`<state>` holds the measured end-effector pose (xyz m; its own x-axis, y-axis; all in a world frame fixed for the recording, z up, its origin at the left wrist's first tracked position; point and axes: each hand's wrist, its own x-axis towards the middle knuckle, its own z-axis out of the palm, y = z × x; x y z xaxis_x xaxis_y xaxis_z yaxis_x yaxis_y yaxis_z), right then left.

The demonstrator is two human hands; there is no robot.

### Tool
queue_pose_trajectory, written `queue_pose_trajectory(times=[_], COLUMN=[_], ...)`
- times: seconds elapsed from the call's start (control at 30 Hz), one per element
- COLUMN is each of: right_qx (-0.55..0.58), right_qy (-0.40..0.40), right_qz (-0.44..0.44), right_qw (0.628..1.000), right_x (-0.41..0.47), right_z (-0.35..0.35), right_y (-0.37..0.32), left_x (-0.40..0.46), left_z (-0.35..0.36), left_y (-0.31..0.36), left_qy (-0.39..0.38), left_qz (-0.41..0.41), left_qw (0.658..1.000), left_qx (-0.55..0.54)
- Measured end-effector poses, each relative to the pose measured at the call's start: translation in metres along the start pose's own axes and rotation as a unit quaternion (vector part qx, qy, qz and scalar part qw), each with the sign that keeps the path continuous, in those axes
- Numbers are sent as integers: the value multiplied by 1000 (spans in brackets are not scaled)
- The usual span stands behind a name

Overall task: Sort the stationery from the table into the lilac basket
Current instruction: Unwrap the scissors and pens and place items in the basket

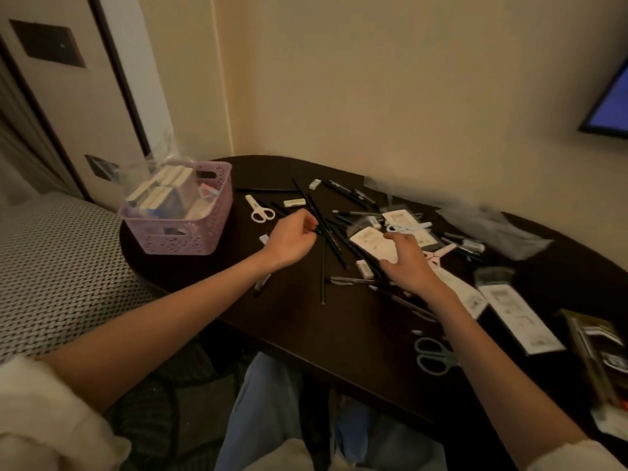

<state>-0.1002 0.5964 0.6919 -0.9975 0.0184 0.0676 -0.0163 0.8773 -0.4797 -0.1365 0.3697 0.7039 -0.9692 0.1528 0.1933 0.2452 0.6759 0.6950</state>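
The lilac basket [190, 229] stands at the left end of the dark table [306, 334], holding several boxes and packets. Black pencils [328, 232] lie scattered across the middle. My left hand [292, 241] is curled, its fingertips pinching the black pencils near their upper part. My right hand [407, 263] reaches over the pile with fingers bent down onto pencils and a white card packet [370, 241]; whether it grips anything is hidden. White scissors [260, 209], erasers [295, 202] and pens [350, 193] lie further back.
Green scissors [435, 355] lie near the table's front edge under my right forearm. Pink scissors [438, 256], printed packets [520, 317] and clear plastic bags [499, 229] crowd the right side. A woven-pattern bed [57, 266] sits left of the table; the wall is close behind.
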Motion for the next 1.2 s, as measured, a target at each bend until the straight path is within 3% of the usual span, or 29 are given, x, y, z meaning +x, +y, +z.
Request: queue_pose_trajectory(times=[0.2, 0.33, 0.67, 1.0, 1.2], right_qx=[29, 12, -224, -299, -292], right_qy=[43, 32, -59, -12, 11], right_qz=[73, 57, -36, -88, -91], right_qw=[996, 998, 972, 950, 952], right_x=[-1, 19, 97, 125, 123], right_z=[-30, -36, -21, -9, -19], right_y=[57, 67, 57, 79, 79], left_x=[9, 31, 87, 94, 98], left_z=[35, 32, 58, 106, 97], left_y=[30, 46, 40, 19, 19], left_qy=[-74, -99, -104, -10, 39], left_qz=[38, 57, -4, -44, -30], left_qw=[997, 991, 984, 989, 999], left_qx=[11, 64, 148, 142, 21])
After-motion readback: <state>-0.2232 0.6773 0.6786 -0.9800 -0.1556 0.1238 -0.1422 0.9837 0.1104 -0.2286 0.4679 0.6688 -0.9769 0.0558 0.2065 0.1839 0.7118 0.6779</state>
